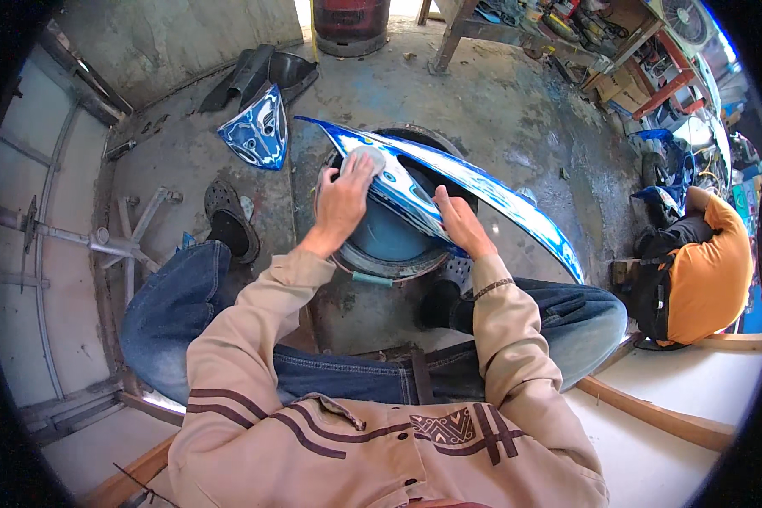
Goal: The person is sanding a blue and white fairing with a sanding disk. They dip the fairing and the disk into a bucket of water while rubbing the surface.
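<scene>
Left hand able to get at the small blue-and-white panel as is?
Probably yes: nothing visible stands between the left hand and the small panel, though a stretch seems needed.

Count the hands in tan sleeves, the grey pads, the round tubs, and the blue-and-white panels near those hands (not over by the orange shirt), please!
Hands: 2 (left hand and right hand)
Grey pad: 1
Round tub: 1
Blue-and-white panels: 2 (long panel and small panel)
Total: 6
</scene>
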Available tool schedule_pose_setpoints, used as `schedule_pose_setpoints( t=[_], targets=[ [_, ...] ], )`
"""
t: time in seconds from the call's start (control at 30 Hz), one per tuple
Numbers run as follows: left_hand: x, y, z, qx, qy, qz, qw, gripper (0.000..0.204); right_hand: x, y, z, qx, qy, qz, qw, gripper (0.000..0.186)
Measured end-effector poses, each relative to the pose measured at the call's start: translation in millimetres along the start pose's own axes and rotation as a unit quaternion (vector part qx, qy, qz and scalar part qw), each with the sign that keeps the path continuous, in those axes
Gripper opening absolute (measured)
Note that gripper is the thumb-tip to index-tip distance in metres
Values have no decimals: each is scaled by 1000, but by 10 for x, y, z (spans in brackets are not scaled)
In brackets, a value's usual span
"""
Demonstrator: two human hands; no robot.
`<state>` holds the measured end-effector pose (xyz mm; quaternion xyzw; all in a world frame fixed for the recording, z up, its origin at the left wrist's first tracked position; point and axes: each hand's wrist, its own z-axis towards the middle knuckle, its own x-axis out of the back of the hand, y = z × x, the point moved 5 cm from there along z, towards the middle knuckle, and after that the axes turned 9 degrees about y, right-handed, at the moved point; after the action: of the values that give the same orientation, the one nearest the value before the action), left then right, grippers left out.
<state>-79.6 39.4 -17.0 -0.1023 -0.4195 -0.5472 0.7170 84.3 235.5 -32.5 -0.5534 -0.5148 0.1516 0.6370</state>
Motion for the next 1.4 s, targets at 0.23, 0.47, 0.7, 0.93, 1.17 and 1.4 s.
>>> schedule_pose_setpoints(
  t=[0.23, 0.47, 0.7, 0.93, 1.17, 1.4],
  targets=[
    [-83, 733, -265, -165, -49, -87, 981, 41, 8, 7, -17, 3, -6, 5, 1000, 87],
    [42, -5, 65, -14, 1, 24, 1000, 37, -8, 2, -7, -3, 4, -8, 1000, 87],
    [-120, 867, -334, -162, -52, -100, 980, 46, -5, 26, 9, 16, 23, -14, 999, 87],
    [49, 177, 88, -66, -77, -50, 994, 47, 15, 28, -15, 1, 17, 6, 1000, 89],
    [-107, 790, -323, -140, -61, -106, 983, 45, -25, 48, 4, 24, 18, 1, 1000, 91],
    [26, 174, 48, -68, -34, -68, 995, 43, 19, 83, -5, 2, 18, -4, 1000, 92]
  ],
)
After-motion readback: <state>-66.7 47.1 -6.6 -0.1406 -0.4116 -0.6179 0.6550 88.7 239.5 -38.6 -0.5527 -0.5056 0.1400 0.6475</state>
